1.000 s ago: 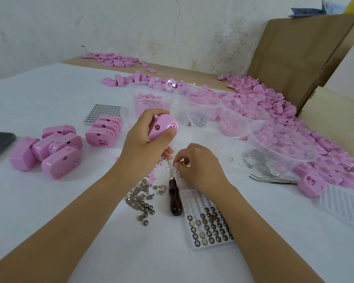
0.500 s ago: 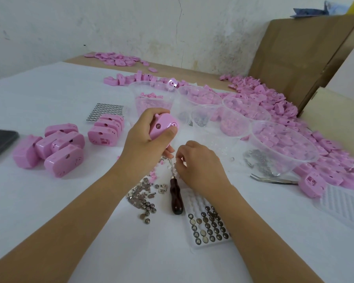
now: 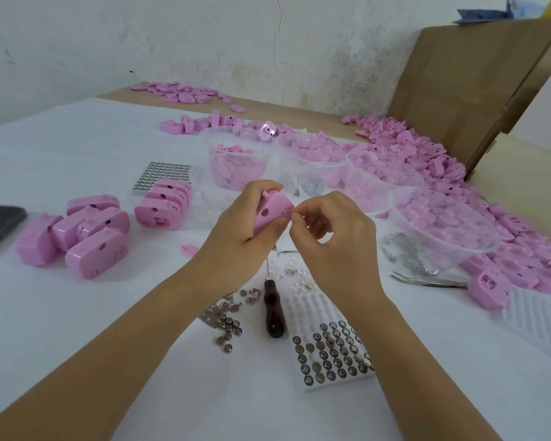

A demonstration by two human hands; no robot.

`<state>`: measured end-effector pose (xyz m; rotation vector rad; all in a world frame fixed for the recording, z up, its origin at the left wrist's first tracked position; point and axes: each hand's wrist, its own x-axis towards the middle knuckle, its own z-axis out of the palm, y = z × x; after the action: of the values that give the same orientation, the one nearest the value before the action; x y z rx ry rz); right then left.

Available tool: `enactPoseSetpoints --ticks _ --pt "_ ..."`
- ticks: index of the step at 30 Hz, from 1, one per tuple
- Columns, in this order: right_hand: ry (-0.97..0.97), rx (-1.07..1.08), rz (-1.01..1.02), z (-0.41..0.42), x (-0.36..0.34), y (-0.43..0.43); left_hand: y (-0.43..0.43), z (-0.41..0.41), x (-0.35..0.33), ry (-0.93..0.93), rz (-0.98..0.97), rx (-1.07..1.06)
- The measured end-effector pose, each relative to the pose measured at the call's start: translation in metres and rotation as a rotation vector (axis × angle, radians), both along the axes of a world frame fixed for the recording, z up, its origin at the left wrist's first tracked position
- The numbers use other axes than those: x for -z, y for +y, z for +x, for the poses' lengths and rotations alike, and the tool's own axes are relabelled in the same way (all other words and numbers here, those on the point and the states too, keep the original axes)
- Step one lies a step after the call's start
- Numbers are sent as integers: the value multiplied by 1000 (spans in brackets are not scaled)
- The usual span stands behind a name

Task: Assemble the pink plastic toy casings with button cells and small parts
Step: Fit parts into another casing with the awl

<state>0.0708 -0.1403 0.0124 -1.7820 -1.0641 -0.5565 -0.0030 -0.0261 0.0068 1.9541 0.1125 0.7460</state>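
Casing (image 3: 268,215): one, gripped by left hand (image 3: 236,229); one screwdriver (image 3: 273,310).

**Centre of frame:** one rounded pink plastic casing (image 3: 272,211), tilted on edge, is gripped in the left hand (image 3: 236,230). The right hand (image 3: 331,237) pinches at a round boss on its face.

**Left of frame:** closed pink casings (image 3: 86,237) lie tumbled together, touching. Just right of them, a row of pink casings (image 3: 163,202) stands on edge.

**Lower centre:** round silver button cells (image 3: 331,354) sit in the lower rows of a white plastic tray (image 3: 303,307). Loose button cells (image 3: 229,329) and small flat metal contacts (image 3: 223,308) lie scattered just to its left.

**Right of frame:** heaped pink casing halves (image 3: 427,154).
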Motion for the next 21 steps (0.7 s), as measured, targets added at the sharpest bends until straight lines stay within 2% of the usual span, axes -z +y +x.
enactPoseSetpoints --ticks 11,15,17,21 --pt "-147 55 -51 1 3 0 0 2 5 17 70 -6" --pt "-137 49 -22 1 2 1 -1 1 4 16 71 -7" --pt "-43 15 3 1 0 0 -1 0 2 14 58 -5" --pt "328 -165 53 6 -8 -5 -2 -2 -2 2 33 4"
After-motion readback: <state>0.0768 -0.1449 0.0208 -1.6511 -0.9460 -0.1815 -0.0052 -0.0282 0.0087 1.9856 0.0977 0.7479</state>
